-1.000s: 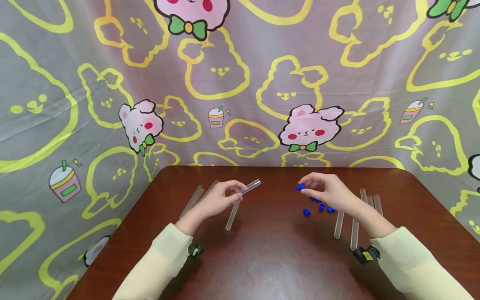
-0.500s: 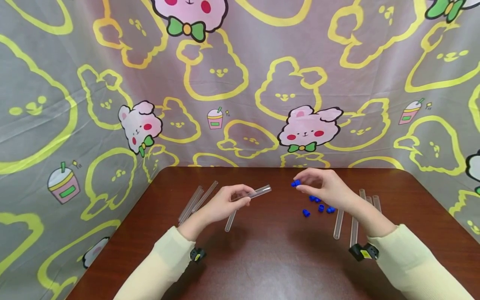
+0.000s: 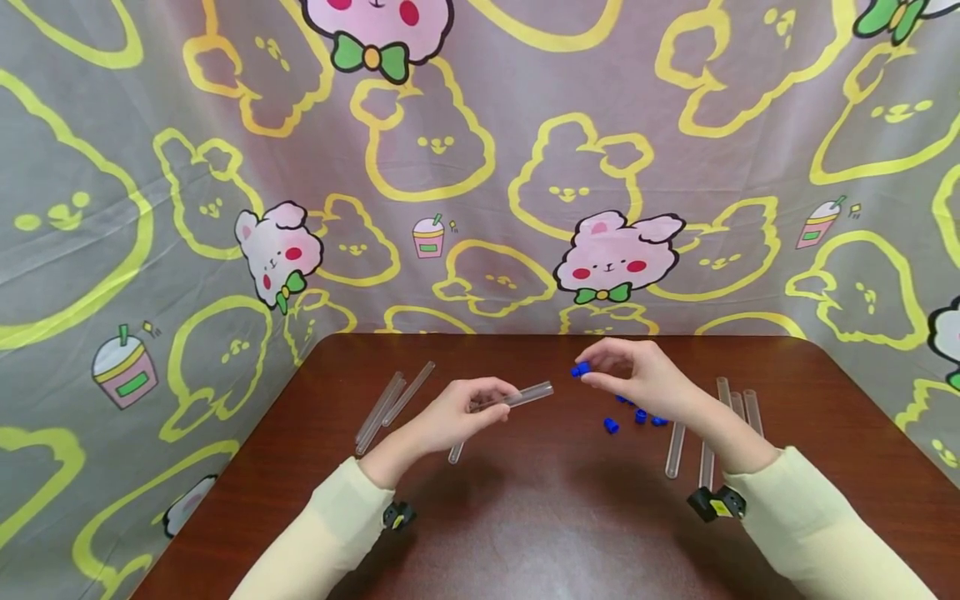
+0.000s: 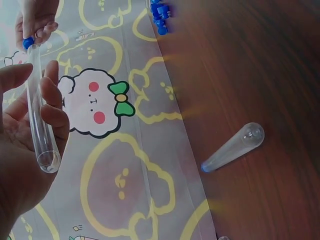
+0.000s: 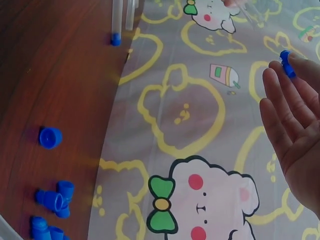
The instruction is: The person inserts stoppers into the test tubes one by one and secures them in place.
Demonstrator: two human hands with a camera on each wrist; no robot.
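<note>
Here we go: clear tube (image 3: 536, 393) tilted over middle of surface (image 3: 555, 517), uncapped end toward right edge, left hand's (image 3: 468, 412) grip pinching it. Blue cap (image 3: 581, 369) near that end, apart, held in right hand's (image 3: 641, 375) grip. Beneath left hand we see blue-stoppered tube (image 4: 235, 145) lying. Loose caps (image 3: 641, 416) sit below right hand; spare tubes (image 3: 408, 394) lie toward left edge, others toward right edge.
</note>
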